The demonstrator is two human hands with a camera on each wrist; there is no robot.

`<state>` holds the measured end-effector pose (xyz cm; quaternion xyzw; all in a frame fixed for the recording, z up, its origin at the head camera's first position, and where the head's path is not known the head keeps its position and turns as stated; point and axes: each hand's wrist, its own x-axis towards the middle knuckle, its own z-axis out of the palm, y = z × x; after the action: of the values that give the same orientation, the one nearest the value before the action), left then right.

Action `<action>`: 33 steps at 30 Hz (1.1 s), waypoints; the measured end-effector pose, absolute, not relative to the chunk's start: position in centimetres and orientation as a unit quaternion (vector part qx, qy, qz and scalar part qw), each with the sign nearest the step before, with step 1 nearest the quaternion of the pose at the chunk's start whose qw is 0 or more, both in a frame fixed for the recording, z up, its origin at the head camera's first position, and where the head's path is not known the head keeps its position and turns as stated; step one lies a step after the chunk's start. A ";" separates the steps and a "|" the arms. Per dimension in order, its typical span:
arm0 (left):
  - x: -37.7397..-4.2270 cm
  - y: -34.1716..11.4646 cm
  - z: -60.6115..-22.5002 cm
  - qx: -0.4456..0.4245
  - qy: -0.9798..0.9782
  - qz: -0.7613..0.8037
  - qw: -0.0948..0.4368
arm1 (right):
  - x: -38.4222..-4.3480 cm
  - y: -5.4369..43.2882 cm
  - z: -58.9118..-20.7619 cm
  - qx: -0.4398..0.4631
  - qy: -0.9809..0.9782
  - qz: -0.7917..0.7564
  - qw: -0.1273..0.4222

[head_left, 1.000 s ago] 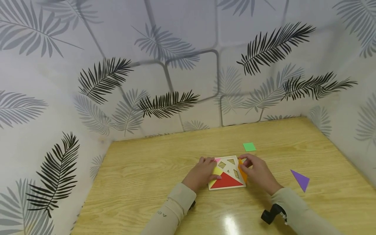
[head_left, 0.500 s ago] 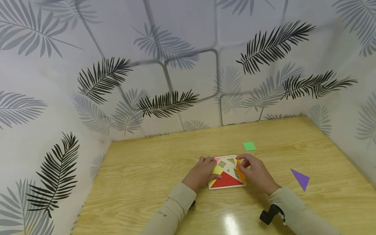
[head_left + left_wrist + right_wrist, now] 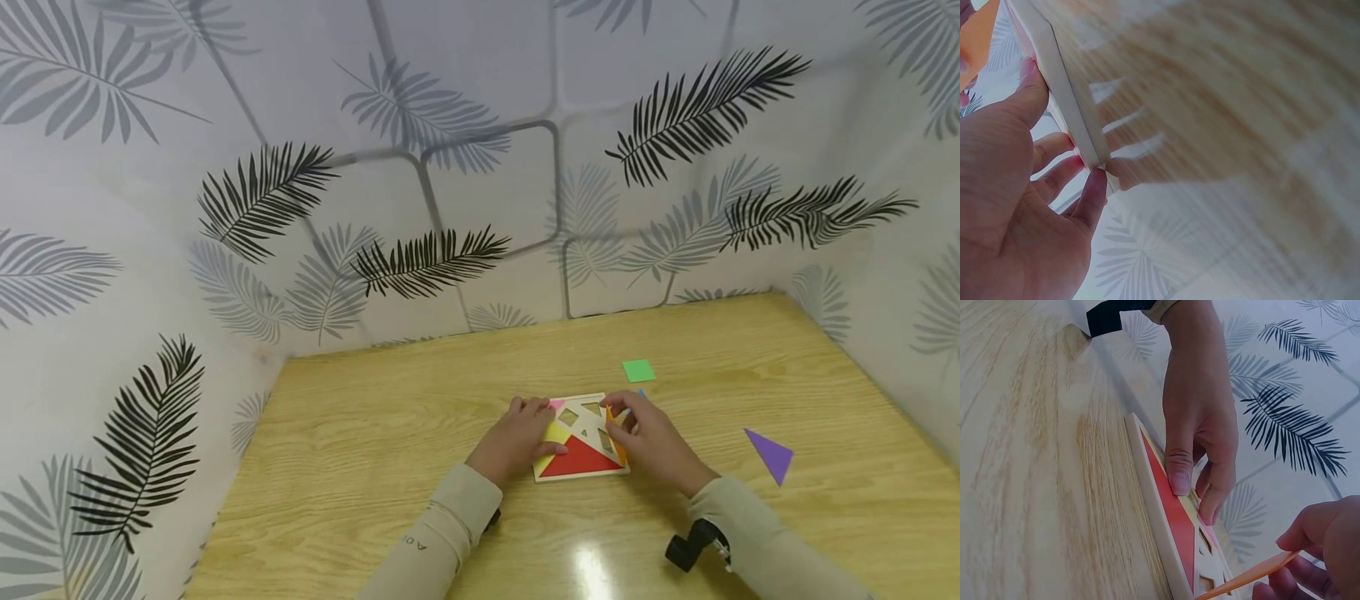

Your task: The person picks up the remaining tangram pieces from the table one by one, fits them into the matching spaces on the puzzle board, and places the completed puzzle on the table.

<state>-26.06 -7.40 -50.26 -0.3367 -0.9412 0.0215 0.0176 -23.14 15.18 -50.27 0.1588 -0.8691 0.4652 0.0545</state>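
Orange piece (image 3: 977,47), pinched by right hand (image 3: 652,432) at board's (image 3: 583,422) three o'clock, probably seats best lowered flat, left hand's (image 3: 512,442) spread fingers steadying.

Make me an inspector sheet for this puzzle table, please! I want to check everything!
Surface: yellowish-brown wood-grain table.
Puzzle things: pale flat puzzle board with cut-out openings, holding a flat red triangle, a flat yellow piece and a flat pink piece; a thin flat orange piece, tilted; loose flat green four-sided piece, flat purple triangle, and a mostly hidden blue piece.
Clutter: nothing seen.
Grips: left hand's grip holds the board; right hand's grip pinches the orange piece.
Cables: nothing seen.
Surroundings: white walls with black and grey leaf print.
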 end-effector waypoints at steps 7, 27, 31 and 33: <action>-26.1 -7.3 -50.2 -0.328 -0.945 0.011 0.004 | -22.9 15.4 -50.4 0.157 -0.863 0.478 0.038; -26.1 -7.2 -50.2 -0.324 -0.946 0.010 -0.007 | -22.9 16.0 -51.0 0.156 -0.840 0.520 0.001; -26.1 -7.2 -50.2 -0.322 -0.947 0.009 -0.009 | -22.9 16.2 -51.1 0.164 -0.848 0.504 0.016; -26.1 -7.2 -50.2 -0.320 -0.947 0.005 -0.009 | -22.9 16.3 -51.2 0.170 -0.851 0.497 0.030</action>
<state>-26.13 -7.24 -50.22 -0.3205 -0.9472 0.0054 -0.0090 -22.87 16.30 -51.19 0.1700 -0.8506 0.4967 0.0295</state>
